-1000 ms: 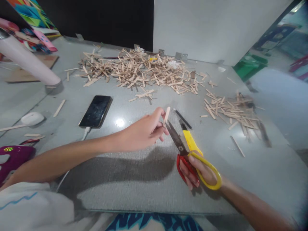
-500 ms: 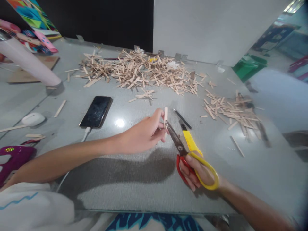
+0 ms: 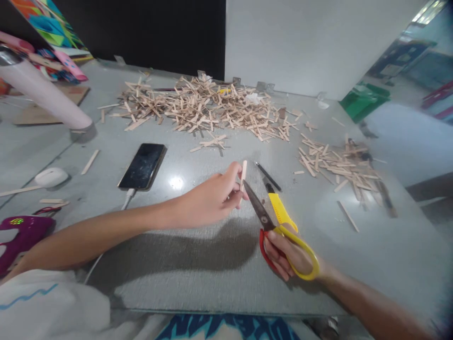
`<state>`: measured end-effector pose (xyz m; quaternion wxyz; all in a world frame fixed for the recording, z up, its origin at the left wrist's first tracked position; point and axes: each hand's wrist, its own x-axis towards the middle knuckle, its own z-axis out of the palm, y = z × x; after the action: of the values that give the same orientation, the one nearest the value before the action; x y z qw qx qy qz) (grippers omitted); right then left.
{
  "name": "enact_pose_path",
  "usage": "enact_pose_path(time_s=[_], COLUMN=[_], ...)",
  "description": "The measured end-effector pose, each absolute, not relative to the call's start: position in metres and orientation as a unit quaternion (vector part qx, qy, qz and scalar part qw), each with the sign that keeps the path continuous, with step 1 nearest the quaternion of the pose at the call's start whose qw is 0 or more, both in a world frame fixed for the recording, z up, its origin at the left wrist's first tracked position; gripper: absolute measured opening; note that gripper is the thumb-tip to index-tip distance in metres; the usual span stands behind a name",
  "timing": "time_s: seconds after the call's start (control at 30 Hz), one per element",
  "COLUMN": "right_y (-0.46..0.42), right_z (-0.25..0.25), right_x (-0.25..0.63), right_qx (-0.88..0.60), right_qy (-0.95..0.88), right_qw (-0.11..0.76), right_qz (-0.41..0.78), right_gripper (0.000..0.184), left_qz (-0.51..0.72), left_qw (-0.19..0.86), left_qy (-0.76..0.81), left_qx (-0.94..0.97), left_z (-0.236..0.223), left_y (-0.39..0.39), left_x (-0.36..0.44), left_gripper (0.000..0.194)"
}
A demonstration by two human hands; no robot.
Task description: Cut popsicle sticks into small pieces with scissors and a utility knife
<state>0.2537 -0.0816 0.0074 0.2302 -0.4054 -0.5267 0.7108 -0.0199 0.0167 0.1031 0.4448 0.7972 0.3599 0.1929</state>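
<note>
Centre: left hand (image 3: 208,200) pinches wooden stick (image 3: 244,169) | likely light, brittle; best gripped mid-length | lower right: right hand (image 3: 286,250) curled round scissors (image 3: 260,211)

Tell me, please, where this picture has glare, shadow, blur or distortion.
Head view: a bright glare spot on the table, right of the phone; head view: a wide, dark shadow below the left arm; head view: the bin is blurred, the scissors clearer; head view: the bottle leans outward, perhaps from lens distortion.

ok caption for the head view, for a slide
Left hand holds a wooden stick upright while the right hand brings scissors to it.
</note>
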Motion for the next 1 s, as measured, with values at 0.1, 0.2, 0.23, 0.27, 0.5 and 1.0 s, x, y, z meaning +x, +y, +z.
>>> enact_pose_path(time_s=[0.1,0.2,0.23,0.27,0.5,1.0], right_y=[-0.08,-0.078,-0.077,-0.077,-0.075,-0.076], right_z=[0.001,0.001,0.003,0.006,0.011,0.015], right_x=[0.255,0.252,0.25,0.249,0.248,0.249], right_qx=[-0.392,-0.385,-0.387,-0.39,-0.396,-0.406], right_qy=[-0.532,-0.524,-0.521,-0.518,-0.517,-0.531], right_qw=[0.229,0.251,0.255,0.257,0.265,0.257], right_qz=[0.715,0.717,0.717,0.717,0.711,0.698], right_gripper=[0.077,0.074,0.073,0.072,0.069,0.072], left_qz=[0.187,0.188,0.19,0.191,0.209,0.2], left_qw=[0.444,0.453,0.456,0.458,0.472,0.484], left_qy=[0.363,0.359,0.359,0.36,0.346,0.356], left_qx=[0.798,0.794,0.792,0.79,0.784,0.774], left_z=[0.104,0.104,0.104,0.104,0.104,0.109], left_y=[0.017,0.017,0.018,0.018,0.018,0.016], left_x=[-0.02,-0.02,-0.02,-0.02,-0.018,-0.018], left_gripper=[0.017,0.015,0.014,0.014,0.018,0.013])
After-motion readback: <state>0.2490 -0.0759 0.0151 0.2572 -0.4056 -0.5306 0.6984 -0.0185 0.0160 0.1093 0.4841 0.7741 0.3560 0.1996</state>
